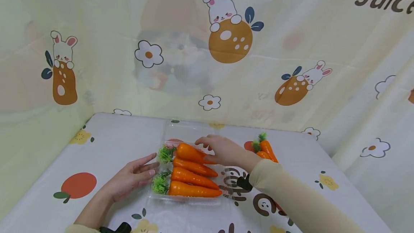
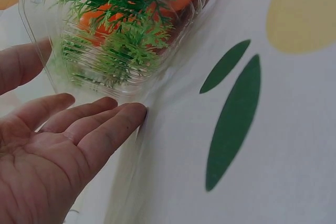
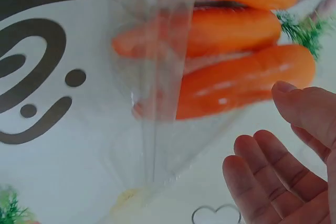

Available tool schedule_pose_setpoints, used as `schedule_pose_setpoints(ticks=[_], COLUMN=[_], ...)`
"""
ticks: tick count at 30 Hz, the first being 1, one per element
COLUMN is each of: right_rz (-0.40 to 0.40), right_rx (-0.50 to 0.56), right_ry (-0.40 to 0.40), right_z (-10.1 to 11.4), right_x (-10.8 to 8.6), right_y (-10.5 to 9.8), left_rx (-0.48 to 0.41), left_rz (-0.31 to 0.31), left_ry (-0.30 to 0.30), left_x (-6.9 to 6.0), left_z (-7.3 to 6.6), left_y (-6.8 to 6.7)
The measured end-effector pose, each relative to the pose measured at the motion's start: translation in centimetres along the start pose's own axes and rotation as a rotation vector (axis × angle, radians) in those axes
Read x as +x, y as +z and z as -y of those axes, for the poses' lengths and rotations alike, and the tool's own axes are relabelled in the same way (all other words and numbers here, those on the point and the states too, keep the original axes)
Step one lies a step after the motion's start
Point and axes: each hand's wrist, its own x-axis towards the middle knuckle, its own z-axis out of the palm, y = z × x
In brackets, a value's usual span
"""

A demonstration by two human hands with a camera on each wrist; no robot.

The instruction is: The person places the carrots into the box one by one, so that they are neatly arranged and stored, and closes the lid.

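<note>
A clear plastic clamshell box lies on the table with its lid folded back. Several orange toy carrots sit side by side in it, tips to the right; the nearest carrot is whole in view. Their green tops fill the left end. My left hand is beside that end, fingers extended; whether they touch the wall I cannot tell. My right hand hovers at the farthest carrot, fingers parted and gripping nothing. In the right wrist view its thumb overlaps the carrot's thick end; contact is unclear.
More loose carrots with green tops lie right of the box, partly behind my right forearm. A patterned cloth hangs at the back and sides. The white tablecloth has printed fruit, flowers and lettering.
</note>
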Motion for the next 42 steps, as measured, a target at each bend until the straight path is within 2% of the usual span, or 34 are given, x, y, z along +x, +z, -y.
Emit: schedule_pose_setpoints(ticks=[5, 12, 19, 28, 35, 42], right_rz=[-0.051, -0.157, -0.278, -0.377, -0.427, -0.429], right_rx=[0.022, 0.152, 0.253, 0.244, 0.260, 0.307], right_ry=[0.009, 0.048, 0.174, 0.283, 0.352, 0.450], right_z=[-1.6, -4.3, -7.8, -12.0, -14.2, -15.8], right_x=[-1.7, -5.2, -9.5, -14.7, -16.8, -17.5], right_y=[-0.8, -2.0, -2.4, -1.5, -0.8, -0.2], left_rx=[0.004, 0.011, 0.008, 0.002, 0.008, -0.006], left_rz=[-0.005, -0.007, 0.014, 0.010, 0.011, 0.037], left_ry=[-0.010, -0.012, 0.004, -0.012, -0.012, 0.001], left_x=[0.0, -0.1, -0.1, -0.2, -0.1, -0.1], left_z=[0.0, -0.1, -0.1, -0.1, 0.1, 0.0], left_y=[0.1, 0.1, 0.0, 0.0, -0.2, -0.2])
